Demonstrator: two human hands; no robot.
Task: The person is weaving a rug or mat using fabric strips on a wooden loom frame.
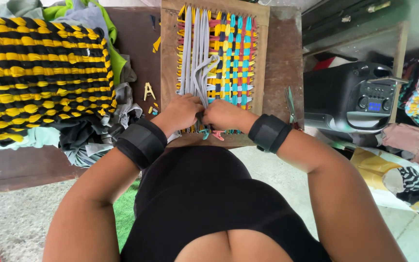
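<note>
Grey strips (196, 58) pinched by both hands, left (180, 112) and right (225, 115), at the loom's (263, 63) near edge; scissors (291, 104) beside it, a yellow-black mat (40, 73) at the table's left.

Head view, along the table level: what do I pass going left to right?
Black-and-yellow striped woven mat → left hand → right hand, both at the near edge of the wooden frame loom strung with grey, teal, red and yellow strips → scissors → black portable speaker.
</note>
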